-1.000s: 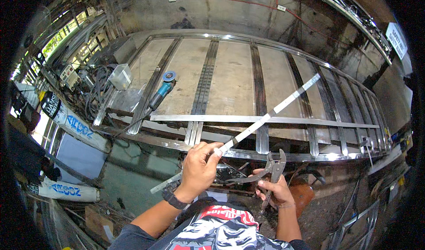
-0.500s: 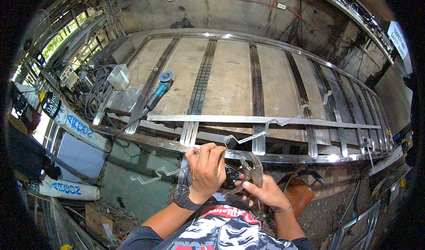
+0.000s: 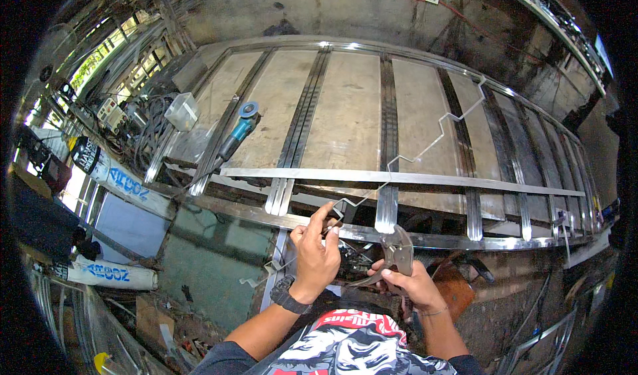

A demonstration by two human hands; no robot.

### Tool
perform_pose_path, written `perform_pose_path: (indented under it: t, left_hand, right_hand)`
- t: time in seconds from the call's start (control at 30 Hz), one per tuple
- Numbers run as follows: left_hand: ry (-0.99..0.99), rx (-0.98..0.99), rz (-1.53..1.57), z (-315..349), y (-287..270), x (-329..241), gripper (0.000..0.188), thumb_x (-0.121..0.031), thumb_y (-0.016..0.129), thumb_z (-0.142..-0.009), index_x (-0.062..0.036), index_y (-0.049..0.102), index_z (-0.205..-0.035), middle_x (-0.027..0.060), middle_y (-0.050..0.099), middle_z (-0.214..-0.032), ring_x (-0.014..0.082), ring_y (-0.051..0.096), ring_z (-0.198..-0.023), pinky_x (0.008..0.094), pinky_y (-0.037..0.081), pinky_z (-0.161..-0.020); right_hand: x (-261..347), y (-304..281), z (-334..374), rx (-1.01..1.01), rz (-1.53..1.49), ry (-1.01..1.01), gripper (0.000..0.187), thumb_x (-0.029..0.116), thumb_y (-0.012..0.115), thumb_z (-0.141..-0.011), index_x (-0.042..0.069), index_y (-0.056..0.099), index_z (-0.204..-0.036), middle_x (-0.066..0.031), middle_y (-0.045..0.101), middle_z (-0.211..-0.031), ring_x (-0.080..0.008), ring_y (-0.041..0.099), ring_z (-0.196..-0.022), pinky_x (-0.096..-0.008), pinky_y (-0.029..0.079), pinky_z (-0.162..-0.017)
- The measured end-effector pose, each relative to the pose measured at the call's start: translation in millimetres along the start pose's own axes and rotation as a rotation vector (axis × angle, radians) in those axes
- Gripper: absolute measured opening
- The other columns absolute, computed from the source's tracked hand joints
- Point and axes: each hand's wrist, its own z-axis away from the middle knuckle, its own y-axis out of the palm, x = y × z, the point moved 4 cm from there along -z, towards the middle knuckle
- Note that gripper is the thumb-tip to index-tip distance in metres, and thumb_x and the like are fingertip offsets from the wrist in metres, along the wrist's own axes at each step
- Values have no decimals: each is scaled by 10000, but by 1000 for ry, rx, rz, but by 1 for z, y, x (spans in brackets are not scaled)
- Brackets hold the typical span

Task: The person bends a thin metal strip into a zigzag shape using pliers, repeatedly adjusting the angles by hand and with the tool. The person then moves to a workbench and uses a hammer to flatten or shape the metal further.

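A thin zigzag-bent metal strip (image 3: 432, 139) runs from my left hand up and right, over the shiny metal frame (image 3: 345, 230). My left hand (image 3: 316, 250) pinches it near the frame's near edge, index finger raised along it. The strip's other end, partly hidden by that hand, shows to its lower left. In my right hand (image 3: 413, 287) is a metal clamp (image 3: 398, 250) with broad curved jaws, held upright just right of the left hand. Its jaws stand at the frame's near edge; contact cannot be made out. The fingers hide part of its handles.
A flat metal bar (image 3: 425, 179) lies across the frame's crossbars. An angle grinder (image 3: 238, 134) rests on the left part, near a clear plastic container (image 3: 182, 112). White gas cylinders (image 3: 123, 184) lie at left. Cables and a brown seat-like object (image 3: 455, 294) are close by.
The strip has turned, its far end swinging up and away over the frame. My left hand's fingers have shifted on it. My right hand and the clamp have moved slightly right.
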Motion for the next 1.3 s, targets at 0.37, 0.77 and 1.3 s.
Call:
perform_pose_path:
  t: [0.37,0.77,1.3]
  left_hand:
    - [-19,-32,122,10,34,-15,500,-78,622,-1012,-69,568,-1509,100,765,-1158,199,703,-1078,393,338,-1042]
    - [-120,-12,378,28,38,-2,425,-43,632,-1047,-23,549,-1463,50,647,-1183,110,616,-1098,272,517,-965]
    - [-40,93,499,16,-1,25,281,47,616,-949,-9,693,-1214,136,697,-1114,279,684,-1076,374,527,-971]
  right_hand:
    - [30,-4,-1,157,41,-73,336,313,636,-1087,13,687,-1232,-72,746,-1153,-163,662,-1046,-349,516,-994]
    - [19,24,-14,34,224,-134,371,346,634,-1099,-2,654,-1224,-49,705,-1067,-135,621,-985,-335,536,-888]
    - [13,81,-18,-18,123,-60,333,315,648,-1101,28,653,-1270,18,650,-1007,-93,562,-923,-308,515,-825]
